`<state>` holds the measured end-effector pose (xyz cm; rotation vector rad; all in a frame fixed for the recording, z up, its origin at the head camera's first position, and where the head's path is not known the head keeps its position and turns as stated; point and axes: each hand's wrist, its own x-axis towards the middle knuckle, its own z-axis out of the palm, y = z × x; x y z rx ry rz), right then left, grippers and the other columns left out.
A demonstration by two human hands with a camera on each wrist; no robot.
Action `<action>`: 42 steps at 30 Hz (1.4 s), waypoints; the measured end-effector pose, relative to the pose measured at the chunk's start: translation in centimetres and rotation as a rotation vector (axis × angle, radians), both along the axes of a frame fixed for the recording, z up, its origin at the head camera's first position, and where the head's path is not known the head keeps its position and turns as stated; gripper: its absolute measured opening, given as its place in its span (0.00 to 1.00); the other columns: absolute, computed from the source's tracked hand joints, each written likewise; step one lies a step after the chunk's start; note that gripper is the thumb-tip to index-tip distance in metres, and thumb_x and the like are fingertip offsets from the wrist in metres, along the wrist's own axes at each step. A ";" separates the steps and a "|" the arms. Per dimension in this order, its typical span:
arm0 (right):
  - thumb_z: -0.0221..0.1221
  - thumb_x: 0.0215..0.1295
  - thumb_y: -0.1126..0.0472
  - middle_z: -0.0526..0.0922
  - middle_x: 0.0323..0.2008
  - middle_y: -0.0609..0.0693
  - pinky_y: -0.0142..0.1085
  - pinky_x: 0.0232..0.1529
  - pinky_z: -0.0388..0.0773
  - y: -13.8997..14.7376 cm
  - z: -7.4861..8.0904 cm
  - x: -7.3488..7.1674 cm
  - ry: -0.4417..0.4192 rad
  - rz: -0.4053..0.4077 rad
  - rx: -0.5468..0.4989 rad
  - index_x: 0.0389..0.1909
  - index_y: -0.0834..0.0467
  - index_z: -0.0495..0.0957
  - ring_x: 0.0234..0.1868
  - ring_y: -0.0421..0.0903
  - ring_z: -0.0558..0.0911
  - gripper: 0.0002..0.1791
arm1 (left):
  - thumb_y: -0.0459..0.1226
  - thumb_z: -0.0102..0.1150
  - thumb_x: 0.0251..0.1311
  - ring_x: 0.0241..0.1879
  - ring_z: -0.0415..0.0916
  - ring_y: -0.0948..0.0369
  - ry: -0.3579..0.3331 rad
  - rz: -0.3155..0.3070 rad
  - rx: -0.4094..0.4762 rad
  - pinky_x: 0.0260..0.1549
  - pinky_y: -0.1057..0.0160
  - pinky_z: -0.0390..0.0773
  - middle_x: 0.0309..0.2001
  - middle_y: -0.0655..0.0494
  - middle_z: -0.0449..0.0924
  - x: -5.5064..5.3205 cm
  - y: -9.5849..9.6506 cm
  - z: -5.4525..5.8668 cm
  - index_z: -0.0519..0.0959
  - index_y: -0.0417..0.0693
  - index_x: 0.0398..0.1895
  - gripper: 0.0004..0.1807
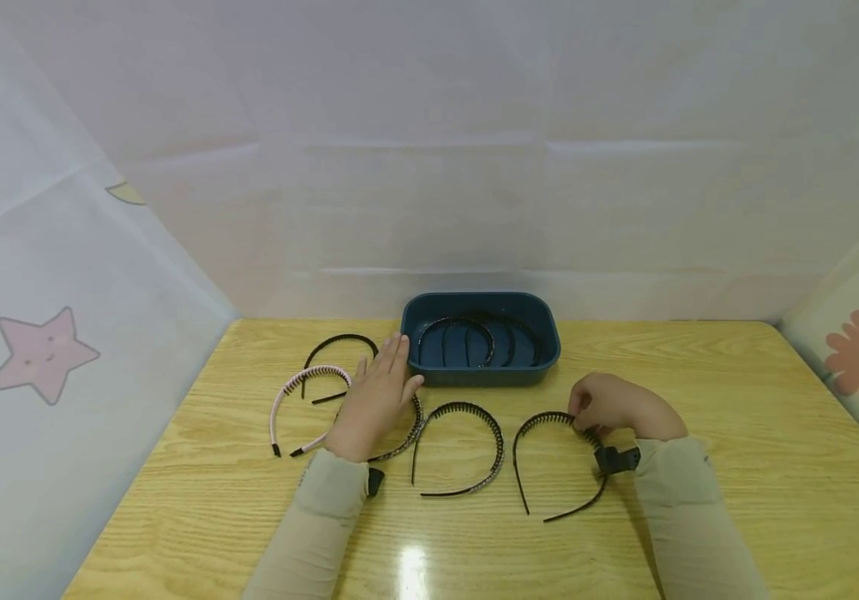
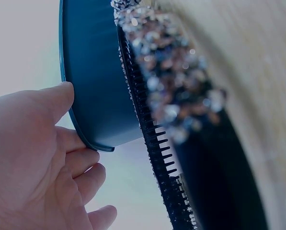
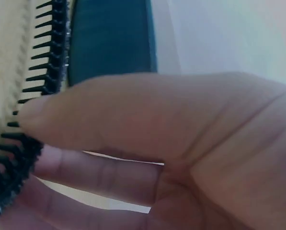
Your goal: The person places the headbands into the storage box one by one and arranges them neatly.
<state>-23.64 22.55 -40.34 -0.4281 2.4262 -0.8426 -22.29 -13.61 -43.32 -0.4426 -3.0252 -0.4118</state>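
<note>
My right hand [image 1: 616, 407] pinches the upper right of a black toothed headband [image 1: 521, 471] at the right of the row. In the right wrist view, the thumb lies against the teeth [image 3: 44, 79] and fingers are behind the band. My left hand [image 1: 375, 400] reaches to the left end of a dark blue bin [image 1: 474, 377], fingers straight. Its thumb meets the bin's rim in the left wrist view. Beneath that hand lies a dark headband [image 1: 417, 421], partly hidden by it. A glittery black headband [image 1: 501, 450] lies between the hands.
Left of my left hand lie a pink headband [image 1: 276, 412] and a thin black headband [image 1: 347, 337]. Several dark headbands [image 1: 491, 337] are inside the bin. The wooden table [image 1: 197, 500] meets a pale sheet [image 1: 324, 217] at the back and sides.
</note>
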 end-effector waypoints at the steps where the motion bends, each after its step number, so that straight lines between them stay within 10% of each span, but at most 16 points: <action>1: 0.63 0.62 0.71 0.81 0.31 0.53 0.41 0.31 0.84 0.2 0.1 0.0 0.002 0.005 -0.013 0.35 0.66 0.80 0.30 0.48 0.81 0.03 | 0.51 0.43 0.80 0.80 0.42 0.49 0.001 -0.001 -0.002 0.74 0.36 0.48 0.81 0.43 0.43 0.0 0.0 0.0 0.47 0.39 0.82 0.39; 42: 0.59 0.75 0.62 0.85 0.48 0.63 0.46 0.45 0.87 1.7 2.3 -0.4 0.105 -0.188 -0.407 0.58 0.72 0.77 0.45 0.54 0.87 0.19 | 0.52 0.43 0.80 0.80 0.41 0.50 -0.017 0.011 0.001 0.75 0.38 0.45 0.82 0.44 0.42 0.1 0.1 0.3 0.46 0.41 0.82 0.39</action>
